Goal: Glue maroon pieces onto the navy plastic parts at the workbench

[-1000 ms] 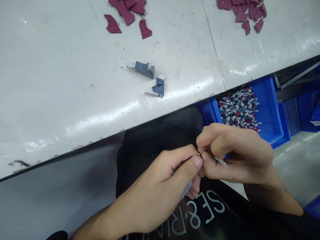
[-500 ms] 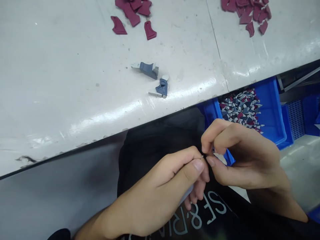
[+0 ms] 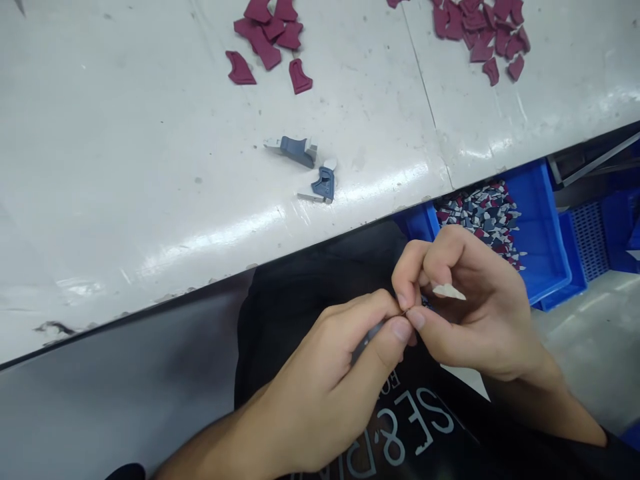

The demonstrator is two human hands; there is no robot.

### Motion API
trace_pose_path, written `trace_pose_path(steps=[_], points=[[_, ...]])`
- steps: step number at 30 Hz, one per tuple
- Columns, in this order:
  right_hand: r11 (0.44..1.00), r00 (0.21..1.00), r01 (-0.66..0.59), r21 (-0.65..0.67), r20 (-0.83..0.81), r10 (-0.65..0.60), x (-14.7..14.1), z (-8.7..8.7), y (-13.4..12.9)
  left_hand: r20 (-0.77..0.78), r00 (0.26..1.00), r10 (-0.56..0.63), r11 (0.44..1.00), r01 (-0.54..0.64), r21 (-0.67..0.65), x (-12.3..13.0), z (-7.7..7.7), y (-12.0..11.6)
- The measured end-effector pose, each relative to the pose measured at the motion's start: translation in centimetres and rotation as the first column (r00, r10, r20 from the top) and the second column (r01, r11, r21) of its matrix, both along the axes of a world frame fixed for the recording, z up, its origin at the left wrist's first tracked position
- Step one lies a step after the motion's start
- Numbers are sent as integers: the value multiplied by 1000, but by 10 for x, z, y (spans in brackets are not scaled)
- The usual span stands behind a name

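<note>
In front of the black shirt, my left hand [image 3: 345, 360] pinches thumb against forefinger on a tiny item, mostly hidden by the fingertips. My right hand [image 3: 475, 313] meets it there, its thumb and forefinger closed at the same spot. A small white pointed piece [image 3: 449, 291] sticks out from the curled fingers of the right hand. On the table beyond the hands lie a blue-grey part with light grey ends [image 3: 299, 151] and a second blue-grey part [image 3: 324, 184] with a light grey strip.
A pile of maroon pieces [image 3: 270, 50] lies at the back of the white table [image 3: 125, 167], and another maroon pile [image 3: 483, 33] lies farther right. Below the table edge, a blue bin [image 3: 543, 220] holds many small grey, white and maroon bits.
My right hand has moved slightly left, and its fingertips now meet those of my left hand. The white piece shows more clearly. The view has shifted slightly.
</note>
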State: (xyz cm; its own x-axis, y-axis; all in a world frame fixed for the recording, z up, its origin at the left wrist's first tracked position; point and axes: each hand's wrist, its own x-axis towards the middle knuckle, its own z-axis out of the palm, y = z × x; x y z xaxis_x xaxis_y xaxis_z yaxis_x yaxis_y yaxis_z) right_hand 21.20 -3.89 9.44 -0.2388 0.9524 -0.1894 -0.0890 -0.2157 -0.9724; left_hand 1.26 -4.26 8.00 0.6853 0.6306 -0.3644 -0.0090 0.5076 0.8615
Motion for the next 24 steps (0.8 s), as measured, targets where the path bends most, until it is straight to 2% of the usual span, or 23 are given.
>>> trace_pose_path(steps=[4, 8, 17, 24], points=[[994, 994, 49, -102, -94, -58, -6, -4, 0, -26, 999, 44, 994, -41, 102, 2, -2, -1], [974, 986, 132, -183, -75, -148, -13, -5, -3, -61, 991, 118, 982, -108, 152, 5, -4, -5], [931, 947, 297, -210, -59, -316, -26, -4, -7, -103, 960, 260, 930, -220, 295, 12, -7, -10], [939, 944, 302, -162, -85, -318, -26, -7, -8, -100, 955, 281, 908, -231, 349, 12, -7, -6]])
